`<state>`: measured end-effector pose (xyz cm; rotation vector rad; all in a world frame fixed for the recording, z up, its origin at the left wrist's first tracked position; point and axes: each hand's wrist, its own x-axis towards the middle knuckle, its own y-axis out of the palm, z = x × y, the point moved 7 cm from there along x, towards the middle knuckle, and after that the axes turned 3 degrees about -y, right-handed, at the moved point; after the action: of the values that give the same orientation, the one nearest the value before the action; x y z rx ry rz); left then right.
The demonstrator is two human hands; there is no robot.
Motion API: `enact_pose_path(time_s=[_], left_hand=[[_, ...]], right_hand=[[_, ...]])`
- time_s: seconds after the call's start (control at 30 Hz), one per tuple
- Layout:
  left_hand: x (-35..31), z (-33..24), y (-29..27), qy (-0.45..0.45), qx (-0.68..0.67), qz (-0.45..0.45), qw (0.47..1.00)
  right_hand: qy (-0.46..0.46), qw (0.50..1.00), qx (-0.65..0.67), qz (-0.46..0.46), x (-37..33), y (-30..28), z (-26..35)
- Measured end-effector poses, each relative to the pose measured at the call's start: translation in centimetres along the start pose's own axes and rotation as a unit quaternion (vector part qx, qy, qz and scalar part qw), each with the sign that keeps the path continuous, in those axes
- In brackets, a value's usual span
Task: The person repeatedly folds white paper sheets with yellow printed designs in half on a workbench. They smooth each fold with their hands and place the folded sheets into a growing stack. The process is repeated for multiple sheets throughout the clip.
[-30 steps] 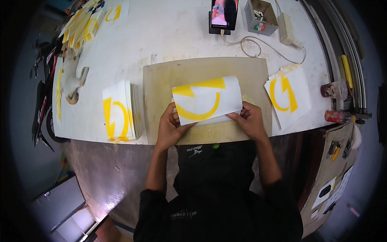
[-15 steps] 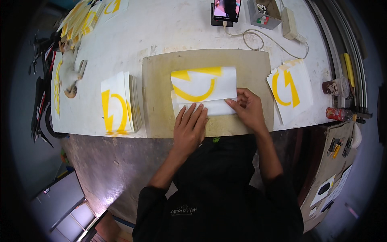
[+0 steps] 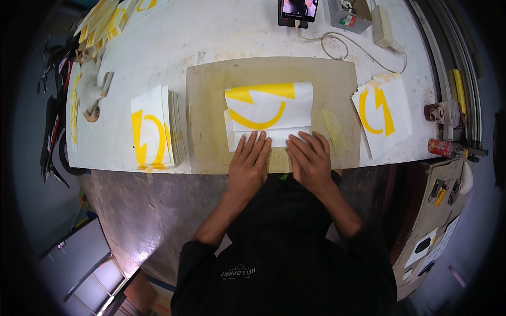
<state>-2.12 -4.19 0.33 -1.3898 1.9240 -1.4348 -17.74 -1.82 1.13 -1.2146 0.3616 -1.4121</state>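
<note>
A white folded paper sheet with a yellow printed design lies on a tan board in front of me. Along its near edge runs a narrow folded strip. My left hand lies flat on that strip, left of its middle, fingers stretched forward. On the strip's right part rests my right hand, its fingers also extended and palm down. Neither hand grips anything. To the left of the board stands a thick stack of folded white and yellow papers. At the right, more printed sheets lie fanned out.
A cat lies on the table's left side, near more printed papers. At the back are a phone on a stand, a grey box and a cabled power strip. A cup and a bottle stand far right.
My right hand has left the paper's right edge, where it pinched the sheet, and moved down and left to lie flat on the strip. The left hand stays in place.
</note>
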Motion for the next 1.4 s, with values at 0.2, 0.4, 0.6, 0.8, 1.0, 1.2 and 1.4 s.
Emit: enact_pose_path(time_s=[0.2, 0.4, 0.6, 0.8, 1.0, 1.2, 1.4], left_hand=[[-2.2, 0.6, 0.3, -0.015, -0.009, 0.054, 0.998], [-3.2, 1.6, 0.2, -0.047, 0.03, 0.105, 0.993], [-3.3, 1.3, 0.0, -0.044, 0.044, 0.106, 0.992], [-1.7, 0.3, -1.1, -0.034, 0.053, 0.024, 0.998], [0.3, 0.8, -1.4, -0.031, -0.014, -0.055, 0.998], [2.2, 0.8, -0.9, -0.052, -0.041, -0.008, 0.998], [2.6, 1.9, -1.0, -0.066, -0.027, 0.054, 0.996]], right_hand=[[0.003, 0.999, -0.022, 0.033, -1.4, 0.0, 0.1], [0.075, 0.992, -0.047, 0.095, -0.9, 1.4, 2.8], [0.139, 0.978, -0.121, 0.093, -3.7, -2.5, -1.6], [0.181, 0.971, 0.105, -0.114, 0.3, -4.4, -4.1], [0.234, 0.623, 0.746, 0.025, 8.3, 2.1, -9.0], [0.341, 0.603, 0.721, 0.004, 9.4, 4.0, -11.9], [0.283, 0.936, 0.199, -0.067, 7.8, -0.8, -6.7]])
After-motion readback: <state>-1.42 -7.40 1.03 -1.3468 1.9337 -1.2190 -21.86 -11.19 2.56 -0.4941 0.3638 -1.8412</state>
